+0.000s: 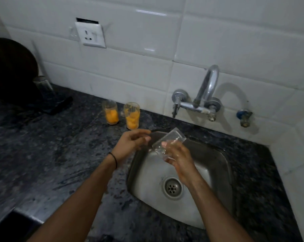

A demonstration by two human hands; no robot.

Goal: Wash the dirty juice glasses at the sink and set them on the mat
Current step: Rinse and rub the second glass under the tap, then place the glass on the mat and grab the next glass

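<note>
While gripping a clear glass (167,140) over the sink (217,154) in the right hand (179,159), left hand (132,142) loose and empty, leaving two orange-stained glasses (111,113) (131,116) on the bench (43,145), a third glass (43,86) apparently drying on the mat (60,106).

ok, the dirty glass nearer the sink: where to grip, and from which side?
Probably the mid wall of the dirty glass, coming from the front or the sink side: it stands upright, and the second glass crowds its left.
</note>
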